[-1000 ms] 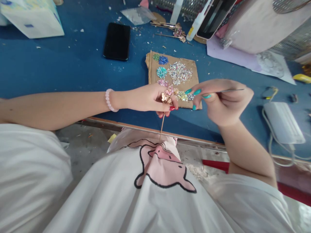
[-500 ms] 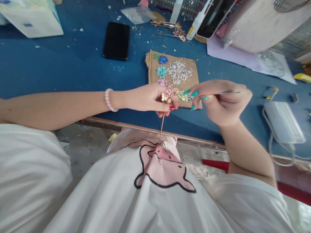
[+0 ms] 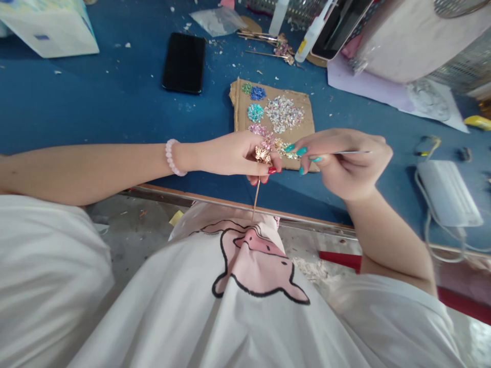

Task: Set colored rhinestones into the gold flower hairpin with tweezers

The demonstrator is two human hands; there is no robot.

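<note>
My left hand (image 3: 240,154) is closed on a gold hairpin (image 3: 256,198); the stick points down toward my lap, and a gold butterfly (image 3: 263,155) shows at its top. Just to the right, my right hand (image 3: 341,161) pinches a thin metal tool (image 3: 351,152), its tip close to the butterfly end and partly hidden by my fingers. Behind both hands lies a piece of cardboard (image 3: 307,105) bearing small piles of beads or stones: white (image 3: 284,113), turquoise (image 3: 255,112), blue (image 3: 258,93), green (image 3: 246,89), pink and yellow.
A black phone (image 3: 184,63) lies left of the cardboard, with a tissue box (image 3: 57,30) at the far left. Glue bottles (image 3: 312,38), finished-looking hairpins (image 3: 282,48) and a plastic bag (image 3: 218,21) are at the back. A white corded device (image 3: 448,193) sits at the right.
My right hand with the metal tool has shifted slightly left, toward the butterfly. My left hand and the hairpin have hardly moved.
</note>
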